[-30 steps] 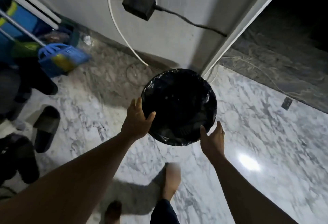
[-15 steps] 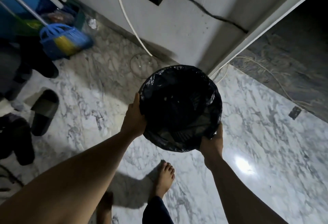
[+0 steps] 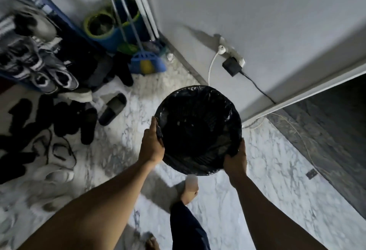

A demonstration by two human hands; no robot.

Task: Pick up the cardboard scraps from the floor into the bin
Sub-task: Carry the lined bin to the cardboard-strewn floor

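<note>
A round bin (image 3: 198,129) lined with a black plastic bag is held up over the marble floor. My left hand (image 3: 151,145) grips its left rim, fingers curled over the edge. My right hand (image 3: 235,160) grips the near right rim and bunches the bag liner. The inside of the bin looks dark, with only a few small pale flecks. No cardboard scraps show on the floor in view.
Many shoes and slippers (image 3: 112,109) lie scattered on the left by a shoe rack (image 3: 39,52). A blue broom (image 3: 146,63) and a mop bucket (image 3: 103,30) stand in the corner. Chargers and cables (image 3: 231,65) hang on the wall. A dark doorway (image 3: 336,131) opens on the right. My bare foot (image 3: 189,192) is below the bin.
Both hands closed on the bin's rim and lifted it. My view has swung up and left, revealing the shoe rack and the corner.
</note>
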